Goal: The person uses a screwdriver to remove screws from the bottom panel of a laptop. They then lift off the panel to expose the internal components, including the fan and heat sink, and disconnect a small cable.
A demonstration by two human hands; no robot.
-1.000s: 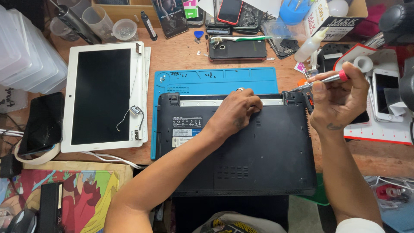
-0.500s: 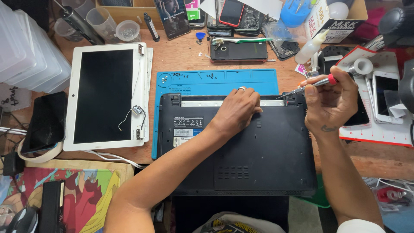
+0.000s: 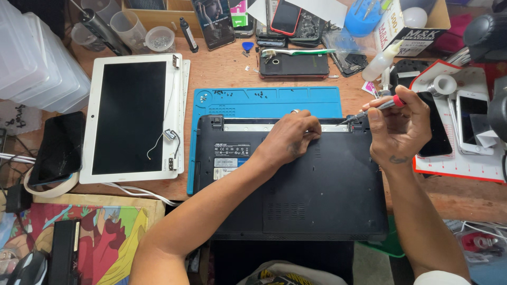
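Note:
A black laptop base (image 3: 311,195) lies bottom-up in front of me, partly on a blue work mat (image 3: 266,101). My left hand (image 3: 292,138) presses on its far edge, fingers curled over the battery bay strip. My right hand (image 3: 397,126) grips a thin screwdriver (image 3: 376,108) with a red collar; its tip sits at the laptop's far right corner. Several small screws lie on the mat's far part.
A detached white laptop screen (image 3: 132,117) with loose wires lies to the left. A dark tablet (image 3: 57,149) is farther left. Phones (image 3: 293,66), a white phone (image 3: 472,124), plastic cups (image 3: 159,38), a blue cup (image 3: 363,18) and boxes crowd the far table edge.
My right hand with the screwdriver has shifted slightly left and lower, bringing the tip onto the laptop's far right corner. My left hand has stayed on the far edge.

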